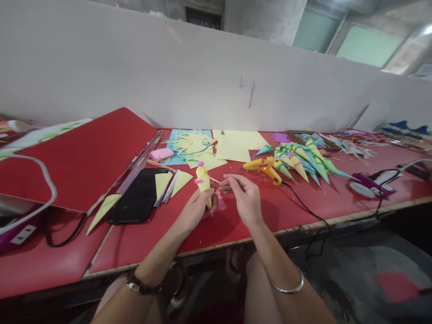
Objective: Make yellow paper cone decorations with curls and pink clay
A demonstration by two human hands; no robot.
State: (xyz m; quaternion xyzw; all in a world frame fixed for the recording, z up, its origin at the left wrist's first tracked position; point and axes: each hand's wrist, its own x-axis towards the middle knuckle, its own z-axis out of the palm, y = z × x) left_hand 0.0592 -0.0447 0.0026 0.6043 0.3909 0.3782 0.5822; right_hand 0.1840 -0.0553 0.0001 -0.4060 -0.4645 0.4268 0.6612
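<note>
My left hand [199,204] is closed around a yellow paper cone [203,180], its point down. Bright pink pieces sit at the cone's top and on its side. Just to the right, my right hand [243,193] pinches a small pink piece [228,179] between thumb and fingers, apart from the cone. A thin pale stick [214,180] shows between the hands. Below it, shiny pink strips [221,201] lie by the left fingers, partly hidden. A yellow glue gun [265,166] rests on the red table beyond my right hand.
Several yellow, green and blue paper cones [307,159] are piled at right. Yellow paper sheets [236,144] and scraps [192,143] lie behind. A black phone [138,198], cut yellow pieces [103,211] and a red board [84,162] are at left. A black cord [303,204] crosses the front edge.
</note>
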